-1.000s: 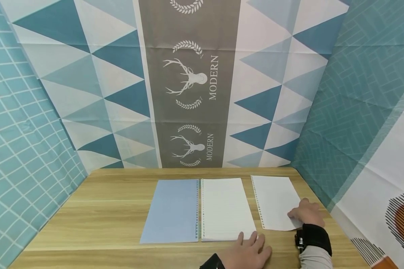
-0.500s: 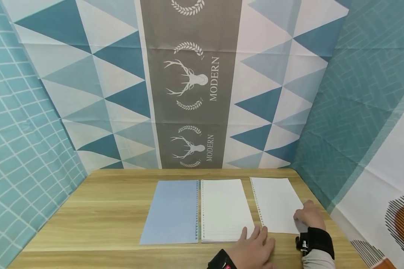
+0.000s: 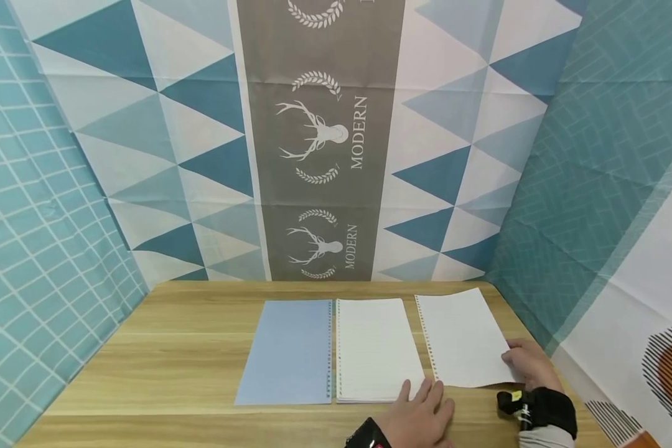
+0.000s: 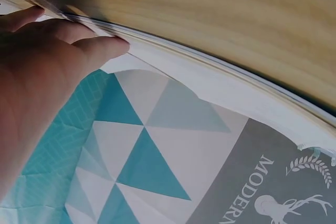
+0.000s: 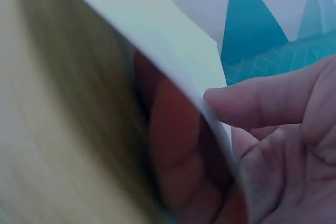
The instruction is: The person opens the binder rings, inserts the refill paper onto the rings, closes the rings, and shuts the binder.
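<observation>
A white loose-leaf sheet [image 3: 462, 342] with holes down its left side lies at the right of the table. My right hand [image 3: 532, 364] pinches its lower right edge, which lifts off the wood. In the right wrist view the thumb [image 5: 262, 98] is on top of the sheet [image 5: 152, 19] and the other fingers [image 5: 176, 129] are beneath. My left hand [image 3: 420, 414] lies with spread fingers at the lower right corner of a stack of lined paper [image 3: 375, 348]. The left wrist view has its fingertips [image 4: 113, 46] on the stack's edge [image 4: 220, 72].
Left of the stack lies a pale blue sheet [image 3: 291, 348], its punched holes facing the stack. All three lie on a wooden table [image 3: 168, 348]. Patterned cloth [image 3: 319, 137] hangs behind the table, with more cloth along both sides.
My right hand has shifted right and now pinches the sheet's edge, lifting it; the sheet's far right corner has risen. My left hand has slid slightly right along the stack's corner.
</observation>
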{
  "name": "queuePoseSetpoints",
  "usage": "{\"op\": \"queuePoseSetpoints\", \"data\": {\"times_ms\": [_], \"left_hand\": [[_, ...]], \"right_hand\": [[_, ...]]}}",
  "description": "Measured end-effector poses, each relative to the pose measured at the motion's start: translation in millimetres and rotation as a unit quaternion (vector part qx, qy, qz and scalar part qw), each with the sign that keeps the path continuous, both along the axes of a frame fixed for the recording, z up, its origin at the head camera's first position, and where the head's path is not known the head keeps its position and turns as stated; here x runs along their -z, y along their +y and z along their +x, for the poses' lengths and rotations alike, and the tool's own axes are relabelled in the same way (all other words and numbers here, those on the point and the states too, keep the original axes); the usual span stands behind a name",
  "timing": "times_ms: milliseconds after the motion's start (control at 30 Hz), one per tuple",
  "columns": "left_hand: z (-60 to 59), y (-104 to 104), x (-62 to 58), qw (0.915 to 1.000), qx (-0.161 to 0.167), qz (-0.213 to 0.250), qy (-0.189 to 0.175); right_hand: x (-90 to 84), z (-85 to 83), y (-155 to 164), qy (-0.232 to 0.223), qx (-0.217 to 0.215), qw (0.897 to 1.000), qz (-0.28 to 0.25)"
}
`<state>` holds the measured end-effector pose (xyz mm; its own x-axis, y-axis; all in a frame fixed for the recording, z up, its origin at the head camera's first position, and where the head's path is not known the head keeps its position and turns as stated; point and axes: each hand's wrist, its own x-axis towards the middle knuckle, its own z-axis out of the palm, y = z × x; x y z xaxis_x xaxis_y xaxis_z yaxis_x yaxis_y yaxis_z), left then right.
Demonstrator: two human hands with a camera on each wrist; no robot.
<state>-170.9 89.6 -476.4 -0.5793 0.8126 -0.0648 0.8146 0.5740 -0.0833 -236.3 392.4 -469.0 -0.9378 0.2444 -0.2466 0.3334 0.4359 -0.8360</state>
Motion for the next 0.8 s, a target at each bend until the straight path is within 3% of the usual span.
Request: {"op": "queuePoseSetpoints", "data": {"times_ms": [100, 200, 533, 800], "left_hand": [[0.4, 0.7, 0.1, 1.0, -0.002, -0.002, -0.004], [0.9, 1.1, -0.1, 1.0, -0.002, -0.003, -0.005], [-0.3, -1.3, -2.4, 0.9997, -0.001, 0.021, -0.01], [-3.8, -3.9, -7.0, 0.999, -0.019, 0.037, -0.017]], "right_hand": [[2.9, 0.2, 2.7, 0.011, -0.016, 0.996, -0.085], [4.7, 1.4, 5.4, 0.017, -0.036, 0.991, -0.128], [3.2, 1.3, 7.8, 0.007, -0.051, 0.984, -0.17], [-2.9, -1.1, 8.1, 0.015, -0.051, 0.983, -0.176]]}}
